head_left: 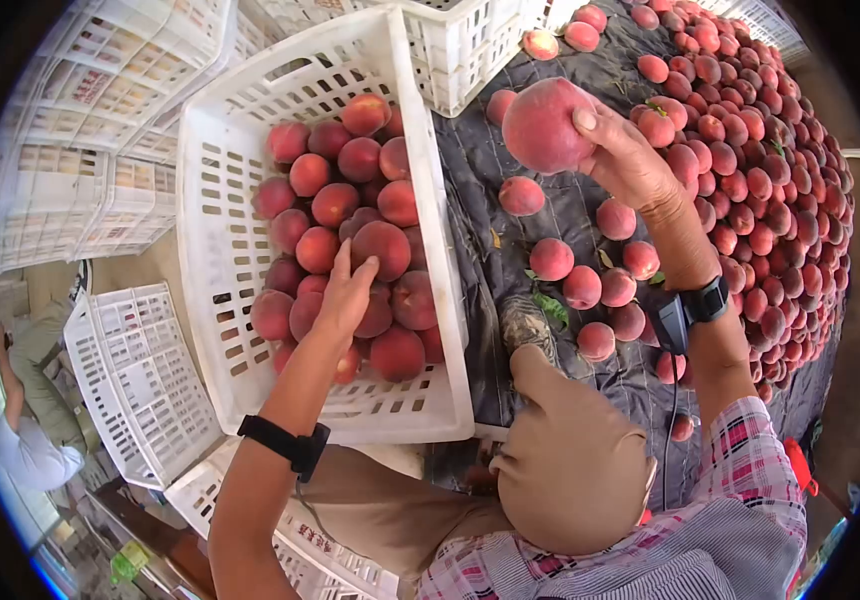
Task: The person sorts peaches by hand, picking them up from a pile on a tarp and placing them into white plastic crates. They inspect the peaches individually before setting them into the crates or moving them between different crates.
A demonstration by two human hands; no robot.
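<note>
Dark sheeting [472, 170] covers the ground along the right side of the main crate [436, 215], a white box with perforated walls and a load of red peaches [335, 203] gathered towards its right side. Further right of the main crate, a large heap [750, 190] of similar fruit spreads over the sheeting; between heap and crate lie loose peaches [552, 259] and a few green leaves [551, 309]. Stacked crates [140, 70], also white, stand to the left of the main crate and beyond its far end, and an angled crate [145, 375] stands near its left side. Well to the left of the main crate, another person [38, 455] in a pale top is partly visible.

Left hand [343, 300] is inside the main crate, over the load. Its fingers are slightly parted, tips touching a large dark-red peach [385, 252]; whether they grip it cannot be told. A black strap [285, 445] encircles that wrist.

Right hand [630, 160] is raised to the right of the main crate's far end, over the sheeting. Its fingers and thumb are closed on a single held peach [547, 127], its rounded side facing left. A black wrist device [705, 300] sits on that forearm
</note>
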